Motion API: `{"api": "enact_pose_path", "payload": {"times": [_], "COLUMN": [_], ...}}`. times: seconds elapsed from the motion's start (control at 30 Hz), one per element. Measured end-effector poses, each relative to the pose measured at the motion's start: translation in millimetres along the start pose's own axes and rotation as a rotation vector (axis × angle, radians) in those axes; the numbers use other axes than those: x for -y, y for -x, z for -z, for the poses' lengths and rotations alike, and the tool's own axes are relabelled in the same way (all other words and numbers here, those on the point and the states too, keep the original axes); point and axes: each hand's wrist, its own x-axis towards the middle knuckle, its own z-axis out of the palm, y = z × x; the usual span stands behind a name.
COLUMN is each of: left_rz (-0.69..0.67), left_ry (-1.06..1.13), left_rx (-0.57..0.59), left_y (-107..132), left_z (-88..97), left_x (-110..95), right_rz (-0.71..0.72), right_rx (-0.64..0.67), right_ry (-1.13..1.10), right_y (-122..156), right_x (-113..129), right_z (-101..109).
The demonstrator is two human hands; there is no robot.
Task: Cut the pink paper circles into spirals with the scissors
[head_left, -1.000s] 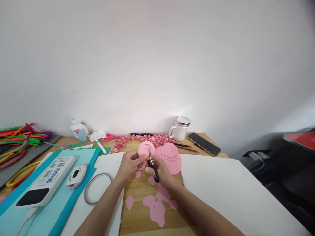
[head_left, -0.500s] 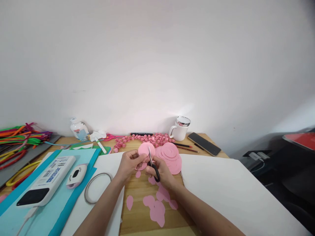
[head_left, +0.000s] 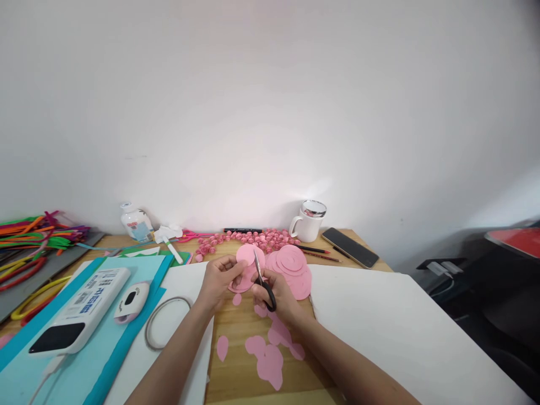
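Note:
Between thumb and fingers, my left hand [head_left: 220, 280] pinches a round pink paper disc [head_left: 245, 255]. Black-handled scissors [head_left: 267, 292] are gripped in my right hand [head_left: 279, 292], their blades pointing away from me and lying against the disc's right part. Whether the blades are parted is too small to tell. Just right of my hands lies a spiral-cut pile of pink paper circles [head_left: 291, 261]. Loose pink paper pieces [head_left: 270, 365] are scattered on the wooden table below my wrists, with a petal-shaped piece [head_left: 222, 348] to their left.
Small rolled pink paper roses [head_left: 270, 239] line the back, beside a white mug [head_left: 307, 220] and a phone [head_left: 350, 246]. White sheets [head_left: 379, 315] flank my arms. A power bank [head_left: 82, 309] and a roll of tape [head_left: 167, 323] lie left.
My left hand has shifted slightly left and its fingers have opened out a little from the scissors. The scissors have turned slightly; the table items stay put.

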Motion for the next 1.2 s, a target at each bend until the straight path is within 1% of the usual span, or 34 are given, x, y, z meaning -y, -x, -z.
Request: {"api": "enact_pose_path", "payload": {"times": [0.17,0.23,0.33,0.4,0.5,0.57,0.67,0.77,0.97,1.07,1.2], "left_rz": [-0.019,-0.027,-0.022,-0.01,-0.017,-0.025,-0.004,0.026,0.024,0.002,-0.017], "left_ry": [0.076,0.09,0.038,-0.033,-0.105,-0.133,-0.169,-0.169,-0.178,-0.191,-0.202], "left_rx": [-0.108,-0.119,-0.078,-0.046,-0.035,-0.034,0.015,0.063,0.054,0.045,0.025], "left_y": [-0.8,-1.1,1.0,3.8,7.5,8.5,8.6,8.6,9.2,8.9,7.0], "left_z": [-1.5,-2.0,-4.6,-7.3,-10.4,-10.7,-9.8,-9.7,-10.9,-10.3,-8.0], "left_x": [-3.6,-3.6,-4.4,-6.8,-10.9,-11.9,-10.9,-9.7,-11.5,-11.8,-9.0], "right_rz": [-0.027,-0.032,-0.036,-0.041,-0.055,-0.056,-0.002,0.058,0.063,0.069,0.043], "right_rx": [0.038,0.042,0.033,0.06,0.108,0.108,0.091,0.089,0.113,0.106,0.092], "right_ry": [-0.07,-0.086,-0.082,-0.08,-0.07,-0.046,-0.015,-0.03,-0.017,-0.007,-0.002], "right_y": [-0.9,-1.4,-1.7,-1.5,-1.3,-1.8,-3.2,-3.9,-3.3,-3.3,-2.3], "right_x": [-3.6,-5.1,-7.9,-10.3,-13.1,-13.2,-9.7,-4.1,-0.6,-1.5,-0.9], "right_z": [-0.7,-0.9,-0.2,0.7,1.7,1.9,2.0,2.3,3.5,3.5,2.9]}}
